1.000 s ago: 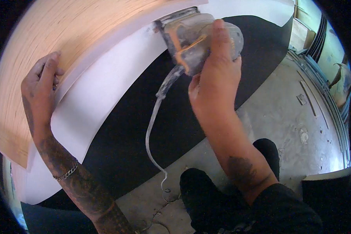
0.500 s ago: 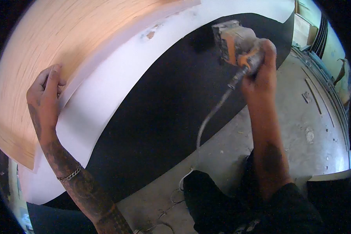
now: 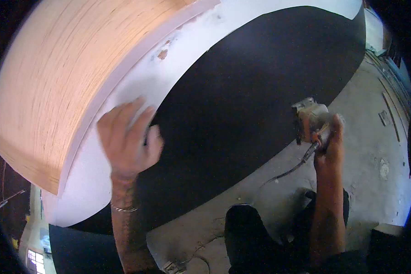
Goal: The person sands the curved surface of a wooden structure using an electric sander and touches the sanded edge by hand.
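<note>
Head view looks down on a big panel with a wood-grain top (image 3: 64, 77), a white edge band (image 3: 118, 98) and a black face (image 3: 242, 91) below it. Left hand (image 3: 128, 141) is blurred; its fingers are spread apart and lie flat on the white band where it meets the black face, near the panel's lower left part, holding nothing. A chain bracelet (image 3: 123, 208) sits on that wrist. Right hand (image 3: 329, 144) is clamped around a dusty orange-and-grey power tool (image 3: 311, 119), held off the panel, just beyond the lower right edge of the black face and over the concrete floor (image 3: 374, 150). The tool's cord (image 3: 290, 172) trails down and left from the hand. A chipped brown spot (image 3: 162, 54) shows on the white band near the wood top.
</note>
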